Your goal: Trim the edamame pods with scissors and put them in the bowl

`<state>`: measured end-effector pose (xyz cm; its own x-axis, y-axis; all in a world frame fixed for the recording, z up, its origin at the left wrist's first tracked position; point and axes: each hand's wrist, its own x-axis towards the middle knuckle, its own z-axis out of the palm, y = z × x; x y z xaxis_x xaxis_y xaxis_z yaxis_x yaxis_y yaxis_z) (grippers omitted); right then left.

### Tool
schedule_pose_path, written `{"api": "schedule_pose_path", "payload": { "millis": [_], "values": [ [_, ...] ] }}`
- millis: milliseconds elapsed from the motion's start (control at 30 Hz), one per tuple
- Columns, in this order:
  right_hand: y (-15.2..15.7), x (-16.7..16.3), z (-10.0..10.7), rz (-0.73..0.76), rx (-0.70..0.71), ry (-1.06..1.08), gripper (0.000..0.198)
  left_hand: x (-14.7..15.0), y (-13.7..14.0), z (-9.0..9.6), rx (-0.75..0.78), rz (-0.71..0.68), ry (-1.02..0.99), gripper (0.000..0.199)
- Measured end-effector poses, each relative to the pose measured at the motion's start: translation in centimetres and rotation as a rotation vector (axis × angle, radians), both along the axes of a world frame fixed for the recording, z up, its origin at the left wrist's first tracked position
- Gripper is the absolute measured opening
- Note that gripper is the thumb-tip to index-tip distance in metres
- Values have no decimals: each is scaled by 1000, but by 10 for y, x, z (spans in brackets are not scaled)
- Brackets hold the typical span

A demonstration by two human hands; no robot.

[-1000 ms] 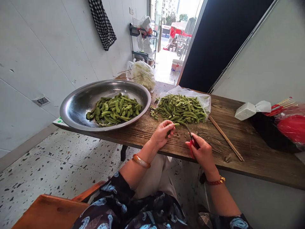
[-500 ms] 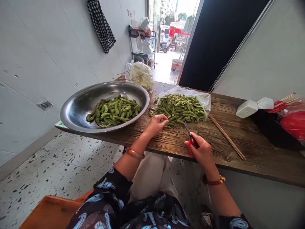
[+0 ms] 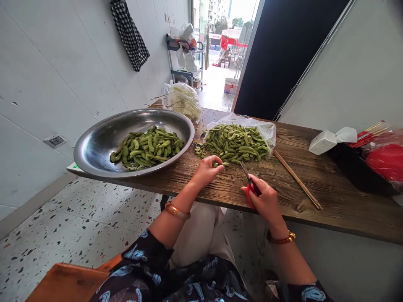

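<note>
Head view: scissors (image 3: 246, 174) aslant, forward-left

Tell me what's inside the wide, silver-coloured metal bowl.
Inside the wide, silver-coloured metal bowl lies a heap of green bean pods, with the shiny inner wall showing to the left. The pods cover the bottom beneath them, so I can't see what's there.

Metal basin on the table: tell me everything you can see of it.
The basin is wide, round and silver-grey, apparently bare shiny metal, with a smooth rim and sloping walls. It sits open side up at the left end of the table. Green pods lie heaped inside, mostly toward its right, leaving its left wall bare. A clear plastic bag stands near its far right rim; whether they touch is unclear. Neither the left hand nor the right hand touches it.
</note>
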<state>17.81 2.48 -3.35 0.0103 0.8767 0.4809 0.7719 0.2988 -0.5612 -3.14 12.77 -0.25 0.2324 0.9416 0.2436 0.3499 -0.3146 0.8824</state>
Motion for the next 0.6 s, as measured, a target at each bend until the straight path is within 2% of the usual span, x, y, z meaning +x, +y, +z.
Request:
{"api": "schedule_pose_path", "payload": {
  "millis": [67, 167, 333, 467, 600],
  "values": [
    [0, 0, 0, 7, 2, 3, 43, 5, -8, 2, -102, -41, -195, 13],
    [1, 0, 0, 26, 0, 9, 44, 16, -23, 4, -242, -117, -375, 20],
    [1, -3, 6, 60, -30, 18, 43, 30, -37, 1, -376, -219, -422, 26],
    [1, -4, 9, 61, -52, 7, 44, 32, -37, -1, -373, -223, -409, 25],
    [1, -3, 8, 86, -64, 2, 44, 31, -35, 0, -234, -243, -346, 19]
  ]
}}
